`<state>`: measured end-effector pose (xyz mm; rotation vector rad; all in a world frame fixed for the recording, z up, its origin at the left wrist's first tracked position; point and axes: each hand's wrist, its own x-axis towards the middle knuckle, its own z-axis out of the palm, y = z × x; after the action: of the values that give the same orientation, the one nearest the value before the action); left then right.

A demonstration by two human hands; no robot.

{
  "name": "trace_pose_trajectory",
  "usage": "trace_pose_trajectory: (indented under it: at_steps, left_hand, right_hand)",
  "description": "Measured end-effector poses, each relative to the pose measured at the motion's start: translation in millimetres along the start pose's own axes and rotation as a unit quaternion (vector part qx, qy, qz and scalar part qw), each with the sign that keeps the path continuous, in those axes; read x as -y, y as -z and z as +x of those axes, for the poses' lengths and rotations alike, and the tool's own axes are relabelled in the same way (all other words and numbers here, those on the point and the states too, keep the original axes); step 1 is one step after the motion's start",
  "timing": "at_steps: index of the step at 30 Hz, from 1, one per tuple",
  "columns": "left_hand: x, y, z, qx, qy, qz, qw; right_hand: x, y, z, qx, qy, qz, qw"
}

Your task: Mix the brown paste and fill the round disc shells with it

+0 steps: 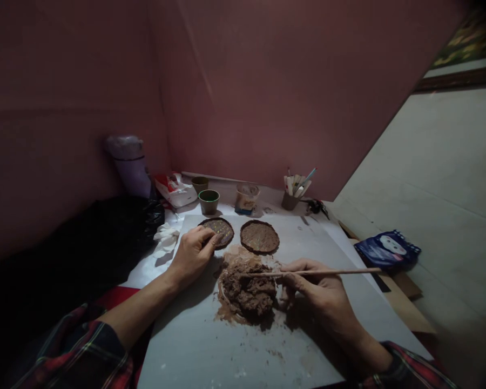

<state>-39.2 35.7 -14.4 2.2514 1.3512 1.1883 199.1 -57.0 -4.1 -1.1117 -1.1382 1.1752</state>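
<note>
In my right hand (314, 289) is a thin wooden stick (344, 271), held between thumb and fingers, lying nearly level. Its left tip reaches into a wet, lumpy heap of brown clay-like paste (249, 294) on the white board (194, 346). My left hand (196, 248) is closed in a pinch at the lower left of a round brown disc with yellowish specks (218, 229). Its fingertips overlap the disc's edge; whether anything is between them I cannot make out. Beside that disc lies a second round disc with a raised dark rim (260, 237), apart from both hands.
Behind the discs stand a cup with a green inside (209, 203), another cup (200, 185), a smeared clear tub (247, 200) and a pot of pens and sticks (292, 199). A crumpled white tissue (167, 235) lies left; a dark blue pouch (387, 249) lies right.
</note>
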Motion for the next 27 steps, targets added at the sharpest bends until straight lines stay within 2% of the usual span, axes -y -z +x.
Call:
trace_pose_trajectory:
  at_steps: [3, 8, 20, 27]
  left_hand:
    - [-0.4, -0.2, 0.2, -0.005, 0.004, -0.004, 1.000]
    - [1.4, -1.8, 0.2, -0.004, 0.003, -0.019, 1.000]
    - [0.7, -2.3, -1.0, 0.011, 0.000, -0.026, 1.000]
    - [1.5, -2.7, -1.7, 0.013, 0.002, -0.021, 1.000]
  right_hand:
    - [-1.3, -4.9, -0.1, -0.004, -0.009, 0.025, 1.000]
    - [-0.4, -9.8, -1.6, -0.048, 0.003, 0.001, 0.999]
    - [-6.9, -4.5, -0.8, -0.085, 0.035, -0.063, 0.994]
    - [-4.6, -3.3, 2.6, -0.022, 0.001, 0.092, 0.996]
